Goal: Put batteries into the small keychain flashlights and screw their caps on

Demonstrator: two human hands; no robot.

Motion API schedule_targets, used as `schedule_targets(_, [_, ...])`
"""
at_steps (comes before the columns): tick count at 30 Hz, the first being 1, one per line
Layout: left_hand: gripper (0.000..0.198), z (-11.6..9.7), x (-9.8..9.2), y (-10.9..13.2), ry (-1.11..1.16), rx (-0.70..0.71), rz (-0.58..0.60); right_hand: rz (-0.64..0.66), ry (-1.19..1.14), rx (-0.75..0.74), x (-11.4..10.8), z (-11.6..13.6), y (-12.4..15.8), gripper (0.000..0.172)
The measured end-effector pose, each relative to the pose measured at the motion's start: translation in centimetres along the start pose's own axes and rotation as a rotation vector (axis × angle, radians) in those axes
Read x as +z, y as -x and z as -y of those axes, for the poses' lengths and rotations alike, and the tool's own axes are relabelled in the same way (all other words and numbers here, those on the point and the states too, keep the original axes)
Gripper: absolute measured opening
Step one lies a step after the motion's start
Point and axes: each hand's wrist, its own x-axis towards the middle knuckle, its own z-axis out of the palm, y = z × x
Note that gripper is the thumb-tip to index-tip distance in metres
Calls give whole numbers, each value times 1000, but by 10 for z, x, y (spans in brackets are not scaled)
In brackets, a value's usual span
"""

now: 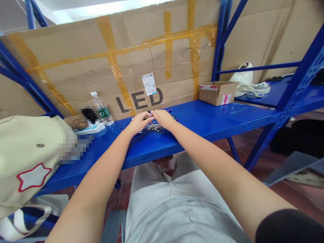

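Note:
My left hand and my right hand meet over the blue shelf top, fingertips close together. Both have bent, closed fingers; whatever is between them, if anything, is hidden or too small to name. Just below and between the hands lies a pile of small, flat, shiny pieces. Several thin, colourful stick-like items lie around and behind the hands, partly covered by them; one purple stick pokes out past my right hand.
A clear plastic bottle stands at the left, beside a white-and-blue object. Nearer is a cream bag with a star patch. A small cardboard box sits at the right. Behind rises a large taped LED carton; blue posts frame the shelf.

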Motion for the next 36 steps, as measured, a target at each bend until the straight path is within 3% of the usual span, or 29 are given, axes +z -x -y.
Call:
schedule_targets(4, [37, 0, -5, 2, 39, -14, 118, -21, 67, -28, -2, 5, 2, 42])
schedule_targets(10, [52, 3, -6, 3, 300, -177, 220, -40, 128, -54, -2, 8, 5, 46])
schedule_targets(13, [47, 6, -11, 3, 107, -139, 231, 34, 177, -71, -1, 7, 5, 42])
schedule_targets(17, [33, 14, -21, 3, -251, 62, 278, 189, 186, -70, -2, 5, 5, 38])
schedule_targets(21, [30, 21, -26, 2, -431, 134, 333, 156, 146, -1, -6, 3, 6, 42])
schedule_targets(24, [29, 24, -29, 3, -470, 124, 302, 124, 125, 53, -10, 1, 6, 44])
schedule_targets(30, [30, 42, -38, 3, -618, -26, 31, 165, 181, 144, -15, -3, 7, 46])
schedule_targets(36, [36, 64, -38, 1, -728, -138, 106, 309, 242, 236, -18, -6, 6, 38])
